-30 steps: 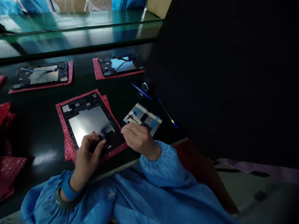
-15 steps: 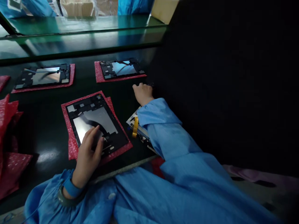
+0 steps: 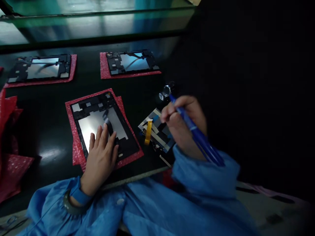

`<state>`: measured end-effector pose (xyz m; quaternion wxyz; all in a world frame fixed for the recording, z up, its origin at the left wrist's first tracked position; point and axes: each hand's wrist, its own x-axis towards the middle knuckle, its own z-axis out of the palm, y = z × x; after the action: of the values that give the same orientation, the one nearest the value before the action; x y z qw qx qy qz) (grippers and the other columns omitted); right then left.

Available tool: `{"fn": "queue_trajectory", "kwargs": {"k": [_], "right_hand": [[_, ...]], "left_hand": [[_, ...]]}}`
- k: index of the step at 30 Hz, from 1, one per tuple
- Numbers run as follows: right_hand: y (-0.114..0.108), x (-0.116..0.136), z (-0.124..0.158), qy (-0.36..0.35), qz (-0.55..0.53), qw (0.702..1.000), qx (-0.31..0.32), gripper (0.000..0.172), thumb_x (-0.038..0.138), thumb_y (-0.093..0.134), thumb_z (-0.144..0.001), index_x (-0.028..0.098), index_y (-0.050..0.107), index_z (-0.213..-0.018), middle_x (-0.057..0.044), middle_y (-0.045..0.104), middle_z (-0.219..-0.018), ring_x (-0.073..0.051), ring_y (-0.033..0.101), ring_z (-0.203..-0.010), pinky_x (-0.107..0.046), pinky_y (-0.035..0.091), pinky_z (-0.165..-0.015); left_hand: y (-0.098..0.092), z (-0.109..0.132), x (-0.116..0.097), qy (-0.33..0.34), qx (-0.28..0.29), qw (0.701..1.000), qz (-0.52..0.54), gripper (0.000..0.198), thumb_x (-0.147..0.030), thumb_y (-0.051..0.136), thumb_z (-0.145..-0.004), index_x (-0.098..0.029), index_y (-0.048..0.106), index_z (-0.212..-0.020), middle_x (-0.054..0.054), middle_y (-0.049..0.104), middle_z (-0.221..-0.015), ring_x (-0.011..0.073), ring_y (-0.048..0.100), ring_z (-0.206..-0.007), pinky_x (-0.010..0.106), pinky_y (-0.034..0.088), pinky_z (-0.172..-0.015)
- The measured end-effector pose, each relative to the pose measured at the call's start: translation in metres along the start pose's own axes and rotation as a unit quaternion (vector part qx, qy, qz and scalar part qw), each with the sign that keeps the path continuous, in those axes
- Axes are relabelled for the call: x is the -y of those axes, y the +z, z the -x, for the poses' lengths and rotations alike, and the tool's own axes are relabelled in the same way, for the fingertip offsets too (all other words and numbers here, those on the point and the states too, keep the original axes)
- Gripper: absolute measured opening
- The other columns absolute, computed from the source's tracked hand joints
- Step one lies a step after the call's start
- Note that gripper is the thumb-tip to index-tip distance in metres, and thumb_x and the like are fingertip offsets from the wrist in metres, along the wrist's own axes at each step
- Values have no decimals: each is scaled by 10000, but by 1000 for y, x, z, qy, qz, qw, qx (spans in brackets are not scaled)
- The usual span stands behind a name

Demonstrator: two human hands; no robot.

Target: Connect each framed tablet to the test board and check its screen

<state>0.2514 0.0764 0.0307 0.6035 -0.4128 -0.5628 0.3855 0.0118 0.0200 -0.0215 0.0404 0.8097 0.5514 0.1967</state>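
My left hand (image 3: 101, 154) lies with fingers spread over the lower part of a tablet screen assembly (image 3: 85, 126), its inner side up, silver plate in a black frame. A dark ribbon cable (image 3: 107, 118) rises by the fingertips. Pink bubble wrap (image 3: 69, 113) lies under the assembly. My right hand (image 3: 188, 126) is closed round a blue pen (image 3: 190, 124), raised over the table's right side, tip pointing up and left. Left of that hand lies a flat pile of small electronic parts (image 3: 157, 131) with a yellow tape strip (image 3: 148, 132).
Two more tablet assemblies, one at left (image 3: 44, 67) and one at centre (image 3: 134, 62), rest on pink wrap at the back. Loose pink bubble wrap (image 3: 14, 173) is heaped at left. Small shiny round items (image 3: 166, 91) sit near the pen tip. A raised green ledge (image 3: 98, 26) runs behind.
My right hand has come back from the table's far right with the blue pen in it, uncovering the parts pile and shiny items. My left hand has flattened on the assembly. The view has shifted slightly.
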Motion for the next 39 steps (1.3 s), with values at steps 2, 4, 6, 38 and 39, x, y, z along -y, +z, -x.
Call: {"fn": "queue_trajectory", "kwargs": {"k": [2,4,6,38,39], "right_hand": [[17,-6,22,14,6,1000,11,318,567,564,-944,268,644,-874,14,589,-761,-142,594,-690,-317,525,-657],[29,-10,37,36,29,998,42,443,607,420,-989,252,681,-948,-26,658,-846,-161,643,-745,-329,555,-687],[37,-11,44,67,50,993,87,442,584,407,-1004,242,679,-1068,-47,696,-970,-164,687,-837,-318,584,-749],[58,-28,35,15,252,964,79,441,420,500,-985,208,460,-600,41,497,-506,-86,495,-473,-216,370,-489],[51,-25,28,38,229,971,50,468,476,505,-978,209,455,-597,48,484,-496,-84,494,-462,-212,373,-478]], "left_hand": [[0,0,0,10,-2,1000,-5,384,-241,459,-995,-119,579,-1339,276,412,-1552,383,311,-1486,637,321,-1157],[0,0,1,35,-8,999,0,378,-186,434,-995,-96,565,-1337,298,436,-1526,370,341,-1475,613,351,-1148],[1,0,3,54,-10,998,12,420,-114,391,-985,-80,500,-1390,303,422,-1534,334,306,-1495,579,353,-1160],[1,-1,-3,1,29,999,-32,504,-274,319,-1027,-16,542,-1397,236,489,-1506,361,415,-1441,619,226,-1198],[0,-2,-4,1,34,999,-41,504,-265,311,-1029,-5,541,-1394,238,490,-1505,363,418,-1439,619,233,-1195]]}}
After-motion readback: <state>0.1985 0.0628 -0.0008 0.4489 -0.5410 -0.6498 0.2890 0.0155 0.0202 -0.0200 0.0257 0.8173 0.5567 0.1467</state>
